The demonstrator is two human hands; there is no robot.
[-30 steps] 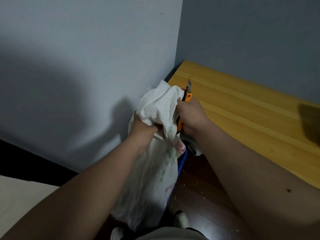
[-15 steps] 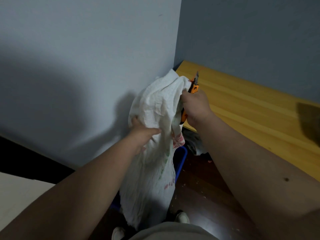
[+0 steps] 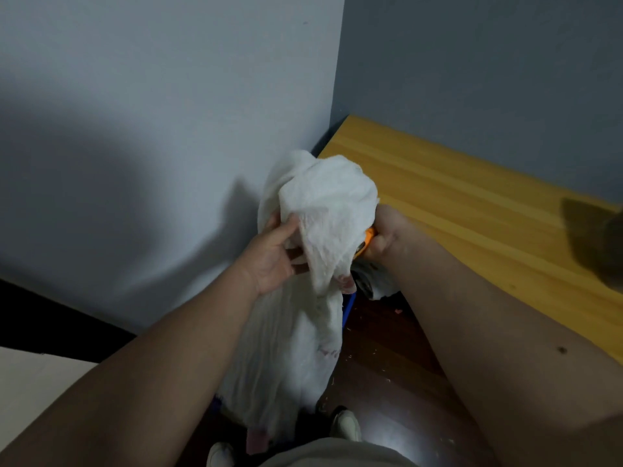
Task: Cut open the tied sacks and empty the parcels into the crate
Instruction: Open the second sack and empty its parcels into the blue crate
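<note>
A white woven sack hangs upright in front of me, its top bunched and folded over. My left hand grips the sack's left side just under the bunched top. On the right side my right hand holds an orange utility knife, with the sack's fabric partly draped over it; the blade is hidden. A sliver of the blue crate shows behind the sack's lower part. No parcels are visible.
A yellow wooden tabletop runs along the right, against the grey wall. A crumpled white and dark bag lies under its edge. The dark red floor carries small scraps. My shoes stand at the bottom.
The sack's top has been lifted and folded over to the right, covering the knife. My right hand has dropped lower, and my left hand's grip has shifted on the fabric.
</note>
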